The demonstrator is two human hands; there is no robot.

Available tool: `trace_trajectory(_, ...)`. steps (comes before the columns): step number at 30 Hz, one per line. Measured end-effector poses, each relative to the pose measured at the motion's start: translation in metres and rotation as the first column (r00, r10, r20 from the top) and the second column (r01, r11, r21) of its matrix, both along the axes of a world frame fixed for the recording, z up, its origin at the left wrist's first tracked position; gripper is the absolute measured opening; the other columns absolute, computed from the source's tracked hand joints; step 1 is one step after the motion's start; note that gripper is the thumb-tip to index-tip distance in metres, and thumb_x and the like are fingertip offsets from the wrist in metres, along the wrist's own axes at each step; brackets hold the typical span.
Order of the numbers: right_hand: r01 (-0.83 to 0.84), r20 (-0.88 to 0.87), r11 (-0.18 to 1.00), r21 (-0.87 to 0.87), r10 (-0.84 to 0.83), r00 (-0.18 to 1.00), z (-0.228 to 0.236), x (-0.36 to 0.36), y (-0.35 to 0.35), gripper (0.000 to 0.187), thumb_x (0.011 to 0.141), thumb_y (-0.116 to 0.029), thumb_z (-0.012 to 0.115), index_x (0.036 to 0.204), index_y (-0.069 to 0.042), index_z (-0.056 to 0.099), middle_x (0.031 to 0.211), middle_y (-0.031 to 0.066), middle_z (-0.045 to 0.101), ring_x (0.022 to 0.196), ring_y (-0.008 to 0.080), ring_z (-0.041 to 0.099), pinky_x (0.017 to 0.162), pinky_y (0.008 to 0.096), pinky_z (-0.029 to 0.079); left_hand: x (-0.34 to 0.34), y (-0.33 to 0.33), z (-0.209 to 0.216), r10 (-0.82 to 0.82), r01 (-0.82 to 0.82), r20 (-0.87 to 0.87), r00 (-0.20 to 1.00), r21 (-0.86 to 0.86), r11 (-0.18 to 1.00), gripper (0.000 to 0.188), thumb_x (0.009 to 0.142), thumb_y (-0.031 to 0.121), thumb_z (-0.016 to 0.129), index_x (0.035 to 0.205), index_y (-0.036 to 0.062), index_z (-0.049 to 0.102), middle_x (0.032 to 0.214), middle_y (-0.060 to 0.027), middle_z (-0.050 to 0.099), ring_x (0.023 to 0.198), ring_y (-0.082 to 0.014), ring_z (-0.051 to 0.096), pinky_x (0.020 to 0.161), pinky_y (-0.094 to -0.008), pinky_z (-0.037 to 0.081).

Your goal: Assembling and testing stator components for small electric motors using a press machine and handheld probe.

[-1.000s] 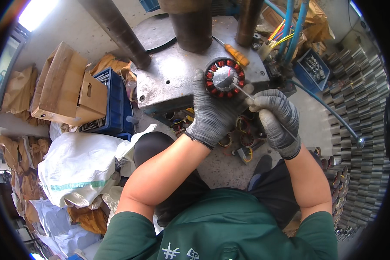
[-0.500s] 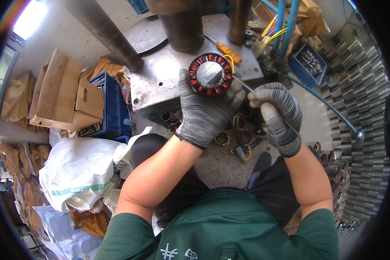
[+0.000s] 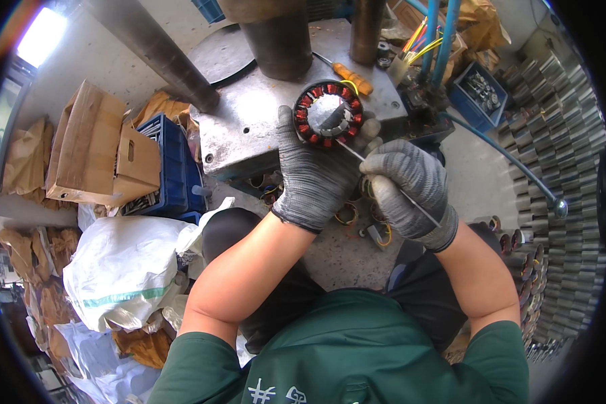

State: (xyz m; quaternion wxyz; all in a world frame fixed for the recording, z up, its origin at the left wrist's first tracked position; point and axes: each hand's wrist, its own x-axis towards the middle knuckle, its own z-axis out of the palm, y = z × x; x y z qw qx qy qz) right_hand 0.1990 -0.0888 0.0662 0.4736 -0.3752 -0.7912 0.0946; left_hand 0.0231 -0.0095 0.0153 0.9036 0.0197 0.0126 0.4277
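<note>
My gloved left hand (image 3: 320,165) is closed around the lower rim of a round motor stator (image 3: 301,120), a black ring with red copper coils and a yellow wire. The stator is held over the near edge of a grey metal press table (image 3: 229,138). In my gloved right hand (image 3: 411,192) is a thin metal rod (image 3: 351,151), pinched between thumb and fingers. Its tip meets the stator's lower edge, and its other end runs back along the palm. My left fingertips show to the right of the ring. On the table behind lies an orange-handled screwdriver (image 3: 352,77).
Thick steel columns (image 3: 279,50) rise from the table. At left stand a cardboard box (image 3: 87,145), blue crates (image 3: 175,168) and a white sack (image 3: 124,262). Stacked metal cores (image 3: 559,168) fill the right, near a blue bin (image 3: 479,97) and a blue pipe (image 3: 501,155). More stators lie below my hands.
My right hand has moved left and slightly down with the rod. The rod's tip has shifted from the stator's right side to its lower edge, and the stator has turned a little.
</note>
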Motion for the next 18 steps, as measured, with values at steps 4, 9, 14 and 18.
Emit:
trace_trajectory(4,0.038,0.042,0.996,0.075,-0.041,0.998,-0.003,-0.007,0.001,0.023,0.083,-0.001,0.076,0.105,-0.002,0.072,0.093,0.017,0.071,0.084,0.0378,0.073,0.076,0.0459,0.061,0.0,-0.005,0.003,-0.002,0.003,0.018,1.0,-0.028,1.0,0.096,0.099,0.083,0.047,0.155,0.0054,0.051,0.143,-0.0254,0.065,0.128,-0.0433,0.066,0.116,-0.0592,0.049)
trace_trajectory(9,0.045,0.047,0.994,0.095,-0.05,0.998,-0.006,-0.013,0.0,0.022,0.086,-0.007,0.074,0.107,-0.002,0.072,0.094,0.0171,0.071,0.084,0.0378,0.072,0.074,0.0469,0.06,0.002,-0.008,0.005,0.062,-0.06,-0.116,0.991,0.019,0.998,0.099,0.096,0.085,0.047,0.148,0.0014,0.057,0.137,-0.0261,0.068,0.121,-0.0432,0.07,0.111,-0.059,0.052)
trace_trajectory(14,0.054,0.1,0.991,0.126,-0.067,0.993,-0.004,-0.019,-0.001,0.025,0.085,-0.007,0.074,0.109,-0.001,0.071,0.096,0.0178,0.07,0.084,0.0378,0.07,0.073,0.0477,0.059,0.001,-0.006,0.0,0.042,-0.042,-0.06,0.997,0.004,0.999,0.105,0.094,0.085,0.053,0.156,0.0009,0.047,0.139,-0.0313,0.065,0.12,-0.0476,0.07,0.111,-0.0596,0.054)
trace_trajectory(18,0.06,0.122,0.989,0.136,-0.077,0.99,-0.003,-0.02,-0.004,0.028,0.085,-0.002,0.073,0.113,-0.001,0.07,0.098,0.0179,0.07,0.083,0.0376,0.07,0.072,0.047,0.059,0.002,-0.007,0.002,0.063,-0.061,-0.103,0.993,0.023,0.998,0.11,0.088,0.086,0.061,0.154,-0.0012,0.049,0.136,-0.0314,0.067,0.118,-0.0472,0.071,0.11,-0.0583,0.055)
